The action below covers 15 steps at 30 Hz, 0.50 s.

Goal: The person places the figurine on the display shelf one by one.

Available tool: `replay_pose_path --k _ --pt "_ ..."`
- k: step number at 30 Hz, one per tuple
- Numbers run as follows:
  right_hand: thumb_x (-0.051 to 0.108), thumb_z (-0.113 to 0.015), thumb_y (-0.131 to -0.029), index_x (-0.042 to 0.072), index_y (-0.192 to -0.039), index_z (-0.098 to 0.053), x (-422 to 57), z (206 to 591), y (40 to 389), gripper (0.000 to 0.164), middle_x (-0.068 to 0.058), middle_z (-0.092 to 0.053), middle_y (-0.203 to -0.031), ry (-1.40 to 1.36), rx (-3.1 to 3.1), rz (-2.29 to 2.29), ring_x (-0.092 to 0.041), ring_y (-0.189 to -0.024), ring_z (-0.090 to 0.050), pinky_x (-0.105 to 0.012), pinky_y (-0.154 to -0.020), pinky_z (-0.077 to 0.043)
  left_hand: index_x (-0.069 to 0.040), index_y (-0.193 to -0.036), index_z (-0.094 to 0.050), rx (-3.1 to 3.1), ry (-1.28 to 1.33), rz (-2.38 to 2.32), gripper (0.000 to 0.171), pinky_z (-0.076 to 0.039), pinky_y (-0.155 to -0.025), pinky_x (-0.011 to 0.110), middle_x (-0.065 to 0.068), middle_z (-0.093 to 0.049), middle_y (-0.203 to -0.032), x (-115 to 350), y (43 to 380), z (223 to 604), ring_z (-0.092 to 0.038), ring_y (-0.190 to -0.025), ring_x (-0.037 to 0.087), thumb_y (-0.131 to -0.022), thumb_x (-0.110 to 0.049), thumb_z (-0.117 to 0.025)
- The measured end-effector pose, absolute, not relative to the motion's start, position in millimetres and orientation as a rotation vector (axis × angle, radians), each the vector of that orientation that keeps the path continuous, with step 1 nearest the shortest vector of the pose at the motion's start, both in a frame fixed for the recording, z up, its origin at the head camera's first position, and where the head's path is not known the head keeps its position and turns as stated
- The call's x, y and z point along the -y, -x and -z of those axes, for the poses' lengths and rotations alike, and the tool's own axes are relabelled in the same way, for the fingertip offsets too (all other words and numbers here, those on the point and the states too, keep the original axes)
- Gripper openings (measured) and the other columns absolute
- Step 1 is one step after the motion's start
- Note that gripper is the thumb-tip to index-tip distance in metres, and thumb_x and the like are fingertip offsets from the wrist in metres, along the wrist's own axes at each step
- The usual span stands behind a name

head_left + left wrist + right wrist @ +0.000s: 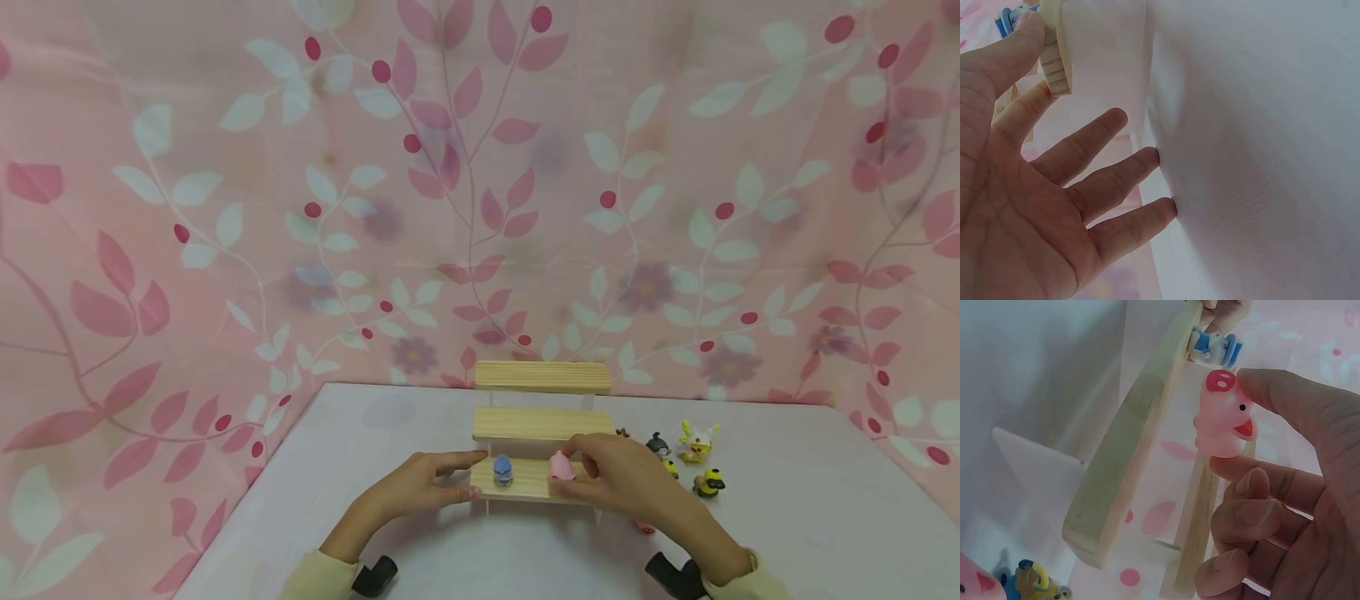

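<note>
A pink pig figurine point(1225, 419) is pinched between the thumb and index finger of my right hand point(626, 473), at the lowest step of a small wooden tiered shelf point(525, 479). Whether the pig's base touches the board is hard to tell. On the left part of that same step stands a blue-hatted figurine point(502, 471). My left hand point(420, 487) grips the step's left end between thumb and index finger. Its other fingers point(1116, 181) are spread, near the white tabletop in the left wrist view.
Right of the shelf, several small figurines stand on the white table point(360, 450), among them a yellow-and-white one point(697, 442), a black-and-yellow one point(708, 483) and a dark-headed one point(658, 446). A pink floral cloth point(480, 208) hangs behind.
</note>
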State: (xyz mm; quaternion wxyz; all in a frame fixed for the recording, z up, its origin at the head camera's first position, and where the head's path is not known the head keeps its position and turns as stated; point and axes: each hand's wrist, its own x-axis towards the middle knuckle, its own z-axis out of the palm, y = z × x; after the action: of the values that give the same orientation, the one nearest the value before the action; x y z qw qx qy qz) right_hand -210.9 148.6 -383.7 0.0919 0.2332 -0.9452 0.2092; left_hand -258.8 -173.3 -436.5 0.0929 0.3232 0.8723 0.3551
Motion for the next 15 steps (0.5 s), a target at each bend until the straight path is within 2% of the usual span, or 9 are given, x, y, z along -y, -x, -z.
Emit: replay_pose_path --k 15 --pt "0.055 -0.077 -0.079 0.028 -0.097 -0.069 -135 392 220 0.034 0.015 -0.041 -0.06 -0.732 2.82 -0.601 -0.002 -0.054 -0.037 -0.022 -0.048 -0.027 -0.031 -0.144 -0.053 -2.597 -0.964 -1.055 0.057 -0.044 -0.101 0.052 -0.001 -0.055 -0.14 174 259 438 -0.055 -0.124 0.026 -0.092 -0.053 -0.065"
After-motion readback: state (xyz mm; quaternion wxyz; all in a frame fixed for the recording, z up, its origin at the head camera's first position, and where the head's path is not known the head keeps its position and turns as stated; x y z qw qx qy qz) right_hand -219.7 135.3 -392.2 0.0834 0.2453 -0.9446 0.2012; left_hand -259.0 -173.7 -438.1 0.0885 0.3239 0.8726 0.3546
